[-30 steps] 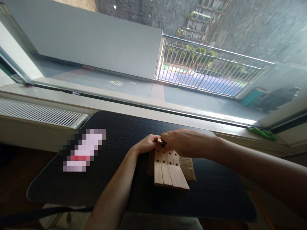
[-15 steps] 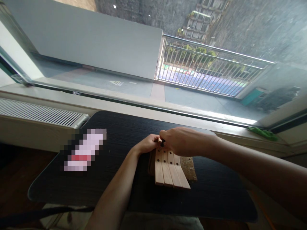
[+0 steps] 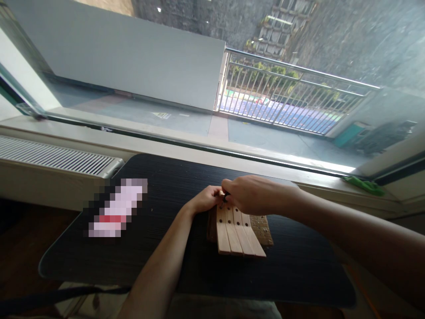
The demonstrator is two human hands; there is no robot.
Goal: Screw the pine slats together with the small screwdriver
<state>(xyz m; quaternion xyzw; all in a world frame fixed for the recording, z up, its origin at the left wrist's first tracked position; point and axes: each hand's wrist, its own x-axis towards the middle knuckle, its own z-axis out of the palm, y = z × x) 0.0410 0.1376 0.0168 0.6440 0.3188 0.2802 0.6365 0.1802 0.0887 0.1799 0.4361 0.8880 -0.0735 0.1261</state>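
Note:
A stack of light wooden slats [image 3: 237, 232] with small holes lies on the black table [image 3: 159, 257], fanned out over a perforated wooden board [image 3: 263, 229]. My left hand [image 3: 203, 200] grips the far left end of the slats. My right hand [image 3: 253, 195] is closed in a pinch around a small dark tool at the slats' far end, right against my left hand's fingertips. What the tool's tip touches is hidden by my fingers.
A blurred pink and white object [image 3: 116, 208] lies on the table's left part. A radiator grille [image 3: 56, 158] runs at the left under the window sill [image 3: 186, 144]. A green cloth [image 3: 363, 184] sits on the sill at the right.
The slats and both hands have crept slightly away from me and up the table. My right hand's pinch has turned a little over the slats' end.

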